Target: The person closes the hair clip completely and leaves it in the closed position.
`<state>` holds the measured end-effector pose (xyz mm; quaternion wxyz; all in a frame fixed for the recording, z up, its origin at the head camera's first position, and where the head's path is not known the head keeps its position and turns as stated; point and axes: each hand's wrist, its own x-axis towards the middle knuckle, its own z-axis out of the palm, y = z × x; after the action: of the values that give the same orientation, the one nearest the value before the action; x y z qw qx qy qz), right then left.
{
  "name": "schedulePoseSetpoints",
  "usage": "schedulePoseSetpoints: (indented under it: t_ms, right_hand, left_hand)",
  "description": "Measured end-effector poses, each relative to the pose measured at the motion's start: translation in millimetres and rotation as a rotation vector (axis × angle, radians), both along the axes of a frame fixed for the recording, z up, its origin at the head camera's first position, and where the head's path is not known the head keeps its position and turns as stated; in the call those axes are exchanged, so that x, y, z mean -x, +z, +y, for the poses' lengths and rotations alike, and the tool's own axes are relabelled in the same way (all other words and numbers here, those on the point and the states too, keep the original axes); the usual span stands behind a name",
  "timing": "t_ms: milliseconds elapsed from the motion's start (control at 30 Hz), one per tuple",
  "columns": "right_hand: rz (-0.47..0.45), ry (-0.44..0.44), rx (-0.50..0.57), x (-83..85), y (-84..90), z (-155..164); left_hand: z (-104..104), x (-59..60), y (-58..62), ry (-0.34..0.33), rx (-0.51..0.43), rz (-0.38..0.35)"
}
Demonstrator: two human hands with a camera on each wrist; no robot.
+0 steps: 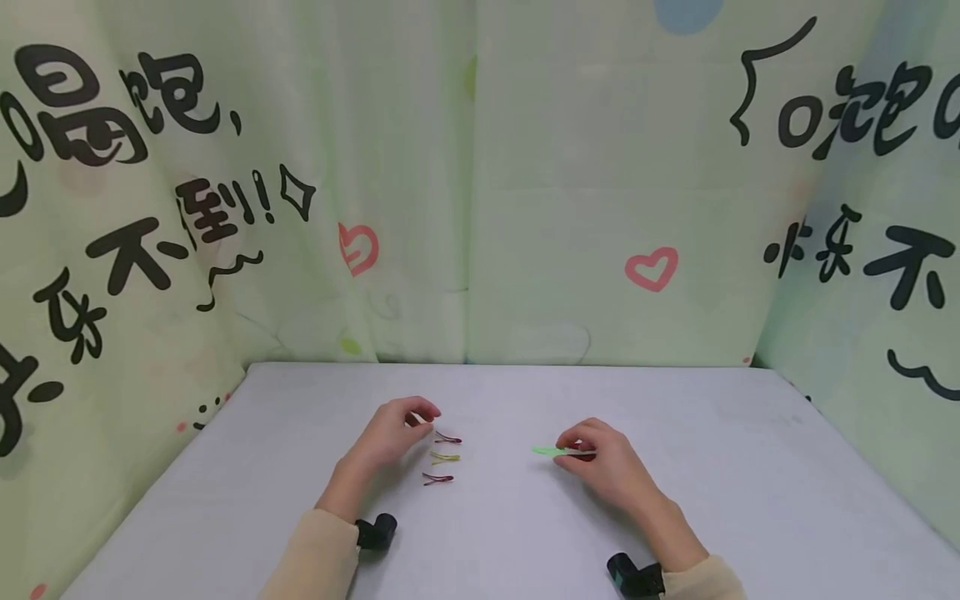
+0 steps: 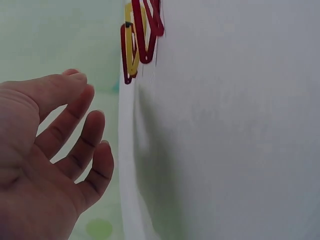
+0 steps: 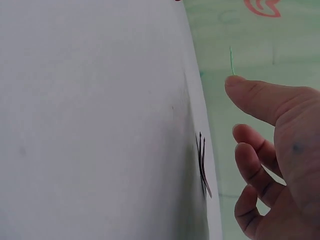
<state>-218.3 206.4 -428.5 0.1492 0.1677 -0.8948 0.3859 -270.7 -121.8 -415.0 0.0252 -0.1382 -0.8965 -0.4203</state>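
Observation:
My right hand (image 1: 603, 467) pinches a slim green hair clip (image 1: 550, 451) between thumb and fingers. From the right wrist view, only a thin green edge (image 3: 231, 60) shows past the thumb. Below that hand, dark slender clips (image 3: 202, 165) lie on the white tabletop. My left hand (image 1: 393, 429) holds nothing; its fingers are loosely bent, close to a column of snap hair clips: a dark red one (image 1: 450, 438) at the back, a yellow one (image 1: 446, 457) in the middle and another dark red one (image 1: 438, 479) in front.
The white-covered table (image 1: 495, 533) reaches back to pale green curtains (image 1: 540, 208) printed with dark lettering and hearts. Curtains also hang along the left and right sides. A black wrist camera (image 1: 377, 531) sits at the left sleeve, another black camera (image 1: 633, 575) at the right.

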Motion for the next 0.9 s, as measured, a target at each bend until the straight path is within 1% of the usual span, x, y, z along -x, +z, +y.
schedulePoseSetpoints:
  t_ms: [167, 367, 467, 600, 733, 900]
  right_hand:
    - [-0.017, -0.001, -0.029, 0.3, -0.1, 10]
    - [-0.080, -0.013, -0.068, -3.1, 2.8, 22]
    - [-0.100, -0.022, -0.101, -3.6, 2.6, 28]
    - [-0.156, -0.030, -0.123, -2.8, 1.5, 36]
    - [-0.206, -0.043, -0.145, -2.5, 0.6, 42]
    - [-0.229, -0.050, -0.165, -3.1, 2.1, 48]
  left_hand:
    - [-1, 5.4, 1.8, -0.046, 0.072, -0.014]
    - [-5, 11.2, 1.7, -0.132, 0.139, 0.007]
    - [-7, 14.2, 1.1, -0.164, 0.164, -0.012]
    - [-9, 17.3, 1.4, -0.178, 0.180, -0.050]
    - [-8, 19.8, 1.4, -0.191, 0.192, -0.072]
    - [-5, 23.2, 0.6, -0.209, 0.224, -0.072]
